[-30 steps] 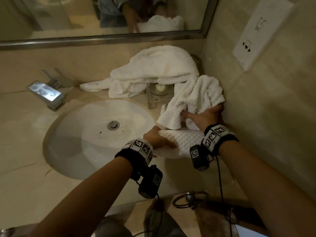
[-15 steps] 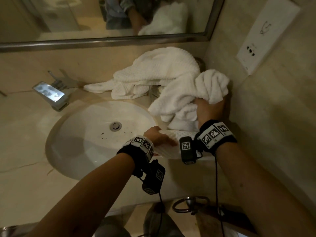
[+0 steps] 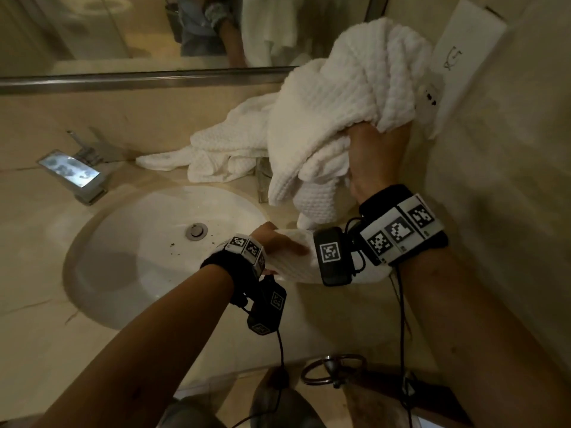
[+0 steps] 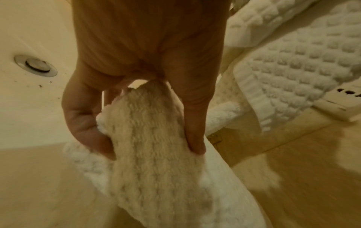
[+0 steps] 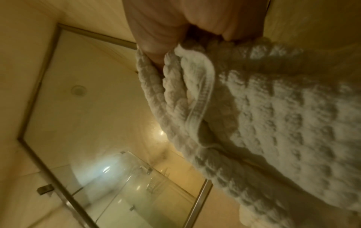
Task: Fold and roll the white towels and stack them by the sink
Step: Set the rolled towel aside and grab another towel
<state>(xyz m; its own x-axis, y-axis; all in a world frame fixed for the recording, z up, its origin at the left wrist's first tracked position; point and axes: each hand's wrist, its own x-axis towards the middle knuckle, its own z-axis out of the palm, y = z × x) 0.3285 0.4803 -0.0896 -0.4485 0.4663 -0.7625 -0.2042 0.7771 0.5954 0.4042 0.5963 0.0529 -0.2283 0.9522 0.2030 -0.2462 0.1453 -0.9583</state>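
Note:
A rolled white towel lies on the counter just right of the sink. My left hand grips its near end, thumb on one side and fingers on the other; the left wrist view shows the hand round the roll. Raised above the counter by the side wall, my right hand clutches a crumpled waffle-weave towel that hangs down in folds. The right wrist view shows that hand bunching the towel. Another loose white towel lies heaped behind the sink.
A chrome faucet stands at the sink's back left. A glass sits partly under the hanging towel. The mirror runs along the back wall; a socket plate is on the right wall. A towel ring hangs below the counter edge.
My right hand has taken hold of the crumpled towel and lifted it from the counter up toward the right wall. The left hand has stayed on the rolled towel.

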